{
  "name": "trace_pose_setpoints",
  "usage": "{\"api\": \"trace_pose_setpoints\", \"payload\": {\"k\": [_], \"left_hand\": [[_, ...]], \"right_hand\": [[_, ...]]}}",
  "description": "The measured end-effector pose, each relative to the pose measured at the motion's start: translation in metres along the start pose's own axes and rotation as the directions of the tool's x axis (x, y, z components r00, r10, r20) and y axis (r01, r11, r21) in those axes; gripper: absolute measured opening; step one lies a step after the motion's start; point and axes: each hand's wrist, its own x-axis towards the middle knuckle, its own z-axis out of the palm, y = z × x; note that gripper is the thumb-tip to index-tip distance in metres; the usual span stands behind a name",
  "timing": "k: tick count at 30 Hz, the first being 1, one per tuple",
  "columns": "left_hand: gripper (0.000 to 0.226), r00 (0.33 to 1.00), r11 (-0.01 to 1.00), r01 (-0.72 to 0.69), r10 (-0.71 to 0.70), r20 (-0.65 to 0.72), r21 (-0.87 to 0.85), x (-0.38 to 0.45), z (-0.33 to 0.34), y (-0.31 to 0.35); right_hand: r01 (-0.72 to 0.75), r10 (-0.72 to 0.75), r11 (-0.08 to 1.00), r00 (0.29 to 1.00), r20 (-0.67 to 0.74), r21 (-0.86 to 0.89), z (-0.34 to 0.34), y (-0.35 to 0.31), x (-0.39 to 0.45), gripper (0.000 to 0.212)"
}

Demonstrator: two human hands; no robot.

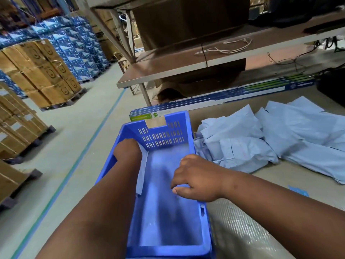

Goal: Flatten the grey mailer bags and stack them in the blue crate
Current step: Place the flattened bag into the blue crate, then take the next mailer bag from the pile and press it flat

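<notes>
head view: warehouse table, left hand hidden in crate, right hand curled, grip unclear.

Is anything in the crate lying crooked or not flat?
Yes. The mailer bag under the left hand stands on edge against the left wall of the blue crate, not flat on the bottom.

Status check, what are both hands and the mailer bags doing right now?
Left hand deep in blue crate, fingers hidden. Right hand curled over a mailer bag inside the crate. Pile of mailer bags waiting on table, right of crate. Nothing blocking.
</notes>
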Motion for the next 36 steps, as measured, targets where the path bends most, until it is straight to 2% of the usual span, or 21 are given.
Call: {"api": "trace_pose_setpoints", "payload": {"k": [5,8,13,14,16,18,22,26,30,33,36], "left_hand": [[0.036,0.999,0.998,0.027,-0.026,-0.018,0.048,-0.021,-0.026,-0.006],[0.031,1.000,1.000,0.023,-0.023,-0.015,-0.019,-0.038,-0.047,-0.001],[0.003,0.990,0.972,-0.088,0.060,-0.131,-0.220,-0.078,-0.094,0.031],[0.007,0.984,0.963,-0.113,0.074,-0.164,-0.244,-0.087,-0.105,0.042],[0.016,0.965,0.949,-0.181,0.122,-0.231,-0.257,-0.104,-0.125,0.067],[0.016,0.945,0.931,-0.252,0.178,-0.276,-0.264,-0.119,-0.142,0.094],[0.020,0.895,0.893,-0.389,0.308,-0.322,-0.227,-0.151,-0.161,0.161],[0.023,0.834,0.842,-0.516,0.451,-0.316,-0.160,-0.187,-0.161,0.232],[0.017,0.769,0.769,-0.629,0.593,-0.238,-0.118,-0.218,-0.140,0.302],[0.024,0.712,0.698,-0.702,0.683,-0.163,-0.140,-0.240,-0.119,0.350],[0.023,0.636,0.625,-0.772,0.759,-0.138,-0.116,-0.267,-0.105,0.385]], "right_hand": [[0.017,-0.016,0.997,1.000,0.010,-0.072,-0.002,0.000,0.000,0.052],[0.023,-0.020,0.993,1.000,0.022,-0.120,-0.004,0.002,0.002,0.054],[-0.046,0.048,0.996,0.999,0.020,-0.075,-0.027,0.013,-0.016,0.082],[-0.065,0.066,0.995,0.998,0.008,-0.076,-0.033,0.019,-0.023,0.083],[-0.103,0.101,0.989,0.995,-0.017,-0.102,-0.042,0.037,-0.041,0.076],[-0.141,0.138,0.979,0.990,-0.029,-0.144,-0.050,0.057,-0.062,0.069],[-0.239,0.241,0.952,0.970,-0.010,-0.194,-0.060,0.099,-0.115,0.070],[-0.357,0.373,0.911,0.927,0.045,-0.204,-0.058,0.137,-0.176,0.077],[-0.480,0.497,0.859,0.865,0.068,-0.177,-0.045,0.172,-0.242,0.080],[-0.572,0.589,0.803,0.805,0.071,-0.168,-0.025,0.201,-0.292,0.059],[-0.689,0.704,0.707,0.706,0.076,-0.159,-0.009,0.222,-0.335,0.052]]}}
